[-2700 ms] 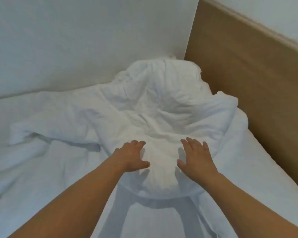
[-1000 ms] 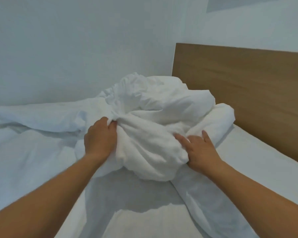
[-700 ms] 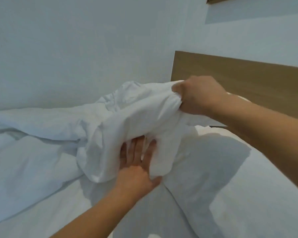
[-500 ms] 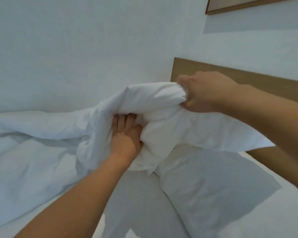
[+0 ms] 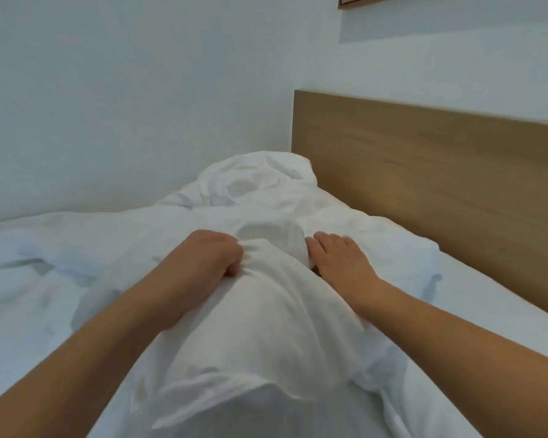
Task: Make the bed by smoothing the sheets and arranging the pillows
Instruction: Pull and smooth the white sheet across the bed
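A crumpled white duvet [image 5: 266, 327] is bunched into a long heap on the bed, running from the far corner toward me. My left hand [image 5: 209, 257] grips a fold of it with curled fingers. My right hand [image 5: 339, 260] lies on the fabric beside it, fingers straight. A white pillow [image 5: 393, 245] lies partly under the heap, next to the headboard. The white bed sheet [image 5: 487, 295] shows on the right.
The wooden headboard [image 5: 440, 172] runs along the right. A pale wall [image 5: 124, 105] borders the bed's far side. A picture frame corner [image 5: 361, 0] hangs at the top right. More rumpled bedding [image 5: 45, 263] spreads to the left.
My right hand has let go of the raised bedding and come down flat onto the heap. The lifted fabric has dropped over the pillow. My left hand still grips a fold.
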`<move>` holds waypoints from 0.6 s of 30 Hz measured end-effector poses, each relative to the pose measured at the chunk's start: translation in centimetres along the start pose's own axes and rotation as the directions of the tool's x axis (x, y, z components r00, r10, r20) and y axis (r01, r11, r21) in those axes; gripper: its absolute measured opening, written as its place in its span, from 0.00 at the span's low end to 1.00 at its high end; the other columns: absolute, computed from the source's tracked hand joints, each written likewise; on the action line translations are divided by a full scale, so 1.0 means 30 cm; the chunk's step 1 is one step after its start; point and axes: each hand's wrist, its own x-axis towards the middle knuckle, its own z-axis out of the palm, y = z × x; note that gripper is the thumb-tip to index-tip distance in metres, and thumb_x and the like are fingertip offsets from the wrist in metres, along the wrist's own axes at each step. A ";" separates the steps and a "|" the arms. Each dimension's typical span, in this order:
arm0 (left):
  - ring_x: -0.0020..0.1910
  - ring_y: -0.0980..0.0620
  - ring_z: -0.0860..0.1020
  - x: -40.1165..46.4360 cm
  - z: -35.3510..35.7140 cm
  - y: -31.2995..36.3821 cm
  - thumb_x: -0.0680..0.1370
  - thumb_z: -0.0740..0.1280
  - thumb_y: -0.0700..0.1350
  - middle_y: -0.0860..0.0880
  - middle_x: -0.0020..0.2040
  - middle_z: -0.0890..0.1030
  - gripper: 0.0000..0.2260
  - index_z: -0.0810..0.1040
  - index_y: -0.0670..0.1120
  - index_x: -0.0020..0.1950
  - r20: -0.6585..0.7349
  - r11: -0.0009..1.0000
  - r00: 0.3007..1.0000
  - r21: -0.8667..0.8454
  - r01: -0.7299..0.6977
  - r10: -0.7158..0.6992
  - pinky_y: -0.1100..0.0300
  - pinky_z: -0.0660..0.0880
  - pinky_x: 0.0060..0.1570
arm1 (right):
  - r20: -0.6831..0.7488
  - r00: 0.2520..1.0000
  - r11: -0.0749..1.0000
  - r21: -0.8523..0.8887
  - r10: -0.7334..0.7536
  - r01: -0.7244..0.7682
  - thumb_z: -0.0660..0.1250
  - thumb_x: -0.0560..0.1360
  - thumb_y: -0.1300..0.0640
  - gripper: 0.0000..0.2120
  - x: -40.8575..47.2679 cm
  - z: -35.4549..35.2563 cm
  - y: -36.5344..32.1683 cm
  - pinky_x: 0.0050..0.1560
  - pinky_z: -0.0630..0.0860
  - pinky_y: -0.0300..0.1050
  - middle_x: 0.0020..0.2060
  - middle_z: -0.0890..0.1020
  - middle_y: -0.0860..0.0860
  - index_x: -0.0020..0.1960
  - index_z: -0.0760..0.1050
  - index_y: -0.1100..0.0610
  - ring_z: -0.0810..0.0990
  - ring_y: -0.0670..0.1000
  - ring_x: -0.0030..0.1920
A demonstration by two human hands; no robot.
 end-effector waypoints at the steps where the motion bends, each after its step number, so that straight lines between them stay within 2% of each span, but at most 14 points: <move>1: 0.28 0.50 0.66 -0.037 -0.004 -0.093 0.68 0.64 0.40 0.49 0.27 0.69 0.08 0.69 0.45 0.28 0.009 0.981 0.995 0.166 0.097 -0.100 0.56 0.64 0.29 | 0.122 0.992 0.999 -0.002 -0.033 0.033 0.54 0.78 0.51 0.22 -0.066 0.006 -0.022 0.64 0.65 0.54 0.67 0.68 0.56 0.71 0.63 0.54 0.71 0.60 0.65; 3: 0.35 0.51 0.74 -0.108 -0.027 -0.281 0.75 0.62 0.43 0.49 0.35 0.75 0.08 0.74 0.45 0.37 -0.025 0.813 0.962 0.528 0.245 -0.273 0.59 0.71 0.35 | 0.322 0.943 0.996 0.069 -0.077 0.057 0.58 0.78 0.47 0.31 -0.194 -0.031 -0.045 0.75 0.49 0.53 0.78 0.49 0.52 0.78 0.52 0.50 0.52 0.56 0.76; 5: 0.49 0.49 0.77 -0.212 -0.072 -0.408 0.79 0.59 0.46 0.47 0.43 0.76 0.08 0.75 0.47 0.43 0.008 0.565 0.963 0.811 0.152 -0.271 0.58 0.71 0.48 | 0.375 0.926 0.995 0.100 -0.050 0.013 0.59 0.78 0.43 0.34 -0.317 -0.088 -0.073 0.76 0.42 0.52 0.78 0.42 0.50 0.78 0.48 0.47 0.45 0.54 0.78; 6: 0.54 0.49 0.76 -0.248 -0.103 -0.433 0.79 0.57 0.47 0.48 0.42 0.73 0.08 0.73 0.49 0.42 0.016 0.508 0.969 0.854 0.114 -0.245 0.60 0.69 0.51 | 0.346 0.938 0.994 0.110 -0.014 -0.025 0.59 0.78 0.42 0.35 -0.379 -0.112 -0.081 0.76 0.41 0.53 0.78 0.42 0.50 0.79 0.46 0.46 0.44 0.54 0.78; 7: 0.56 0.48 0.75 -0.282 -0.132 -0.417 0.79 0.57 0.49 0.50 0.38 0.69 0.09 0.70 0.50 0.40 -0.035 0.499 0.972 0.853 0.151 -0.233 0.60 0.68 0.51 | 0.313 0.949 0.990 0.124 0.030 -0.072 0.58 0.78 0.42 0.35 -0.441 -0.129 -0.085 0.76 0.40 0.54 0.78 0.42 0.50 0.79 0.44 0.47 0.44 0.54 0.78; 8: 0.56 0.46 0.76 -0.304 -0.161 -0.383 0.77 0.57 0.50 0.51 0.36 0.66 0.09 0.67 0.50 0.37 -0.105 0.542 0.968 0.813 0.215 -0.226 0.60 0.68 0.49 | 0.314 0.947 0.985 0.129 0.073 -0.118 0.58 0.77 0.42 0.37 -0.501 -0.147 -0.090 0.76 0.39 0.55 0.78 0.41 0.50 0.79 0.42 0.48 0.43 0.54 0.78; 9: 0.54 0.44 0.77 -0.334 -0.190 -0.340 0.75 0.58 0.50 0.50 0.36 0.68 0.10 0.68 0.49 0.36 -0.176 0.586 0.955 0.758 0.287 -0.240 0.59 0.69 0.47 | 0.348 0.931 0.980 0.115 0.113 -0.162 0.58 0.77 0.43 0.39 -0.554 -0.162 -0.088 0.75 0.38 0.55 0.78 0.40 0.51 0.79 0.39 0.49 0.42 0.55 0.78; 11: 0.49 0.42 0.75 -0.386 -0.229 -0.264 0.76 0.61 0.47 0.45 0.43 0.76 0.09 0.72 0.45 0.38 -0.321 0.603 0.922 0.699 0.384 -0.215 0.56 0.69 0.45 | 0.458 0.856 0.959 0.027 0.240 -0.283 0.60 0.76 0.45 0.42 -0.626 -0.179 -0.054 0.75 0.38 0.57 0.78 0.40 0.54 0.78 0.36 0.52 0.41 0.58 0.77; 12: 0.49 0.42 0.75 -0.401 -0.229 -0.233 0.76 0.62 0.46 0.42 0.49 0.77 0.07 0.73 0.43 0.42 -0.390 0.560 0.907 0.721 0.409 -0.159 0.55 0.69 0.46 | 0.484 0.809 0.927 -0.011 0.333 -0.375 0.60 0.76 0.45 0.43 -0.639 -0.189 -0.028 0.75 0.40 0.58 0.78 0.42 0.56 0.78 0.36 0.54 0.43 0.60 0.77; 14: 0.55 0.39 0.74 -0.436 -0.161 -0.194 0.76 0.62 0.46 0.40 0.58 0.75 0.10 0.73 0.43 0.54 -0.461 0.350 0.887 0.834 0.425 0.022 0.50 0.69 0.52 | 0.477 0.721 0.830 -0.033 0.503 -0.557 0.60 0.74 0.44 0.41 -0.648 -0.199 0.019 0.74 0.49 0.59 0.76 0.54 0.59 0.78 0.45 0.58 0.55 0.61 0.75; 15: 0.57 0.38 0.73 -0.445 -0.094 -0.189 0.75 0.61 0.47 0.40 0.59 0.74 0.14 0.72 0.44 0.58 -0.406 0.287 0.904 0.889 0.357 0.132 0.49 0.69 0.55 | 0.474 0.695 0.798 -0.026 0.540 -0.602 0.60 0.73 0.44 0.38 -0.651 -0.188 0.033 0.73 0.53 0.58 0.73 0.61 0.59 0.77 0.51 0.59 0.60 0.61 0.72; 16: 0.57 0.39 0.73 -0.448 -0.003 -0.190 0.74 0.59 0.47 0.42 0.59 0.73 0.16 0.72 0.46 0.60 -0.292 0.296 0.932 0.929 0.223 0.215 0.49 0.69 0.55 | 0.500 0.674 0.783 -0.013 0.543 -0.621 0.61 0.72 0.44 0.36 -0.661 -0.169 0.037 0.71 0.56 0.57 0.71 0.65 0.58 0.75 0.56 0.58 0.64 0.60 0.70; 17: 0.57 0.41 0.73 -0.459 0.102 -0.199 0.74 0.59 0.48 0.44 0.60 0.74 0.16 0.71 0.49 0.61 -0.132 0.330 0.966 0.942 0.054 0.220 0.51 0.70 0.55 | 0.552 0.650 0.776 0.008 0.523 -0.631 0.62 0.72 0.43 0.35 -0.676 -0.142 0.034 0.69 0.58 0.55 0.70 0.66 0.57 0.73 0.59 0.58 0.65 0.59 0.69; 18: 0.58 0.44 0.74 -0.474 0.215 -0.213 0.74 0.59 0.51 0.46 0.61 0.75 0.16 0.70 0.51 0.61 0.048 0.418 0.987 0.902 -0.108 0.150 0.52 0.70 0.55 | 0.606 0.629 0.775 0.033 0.487 -0.631 0.63 0.71 0.42 0.36 -0.696 -0.108 0.028 0.69 0.59 0.54 0.71 0.65 0.58 0.73 0.59 0.58 0.64 0.60 0.70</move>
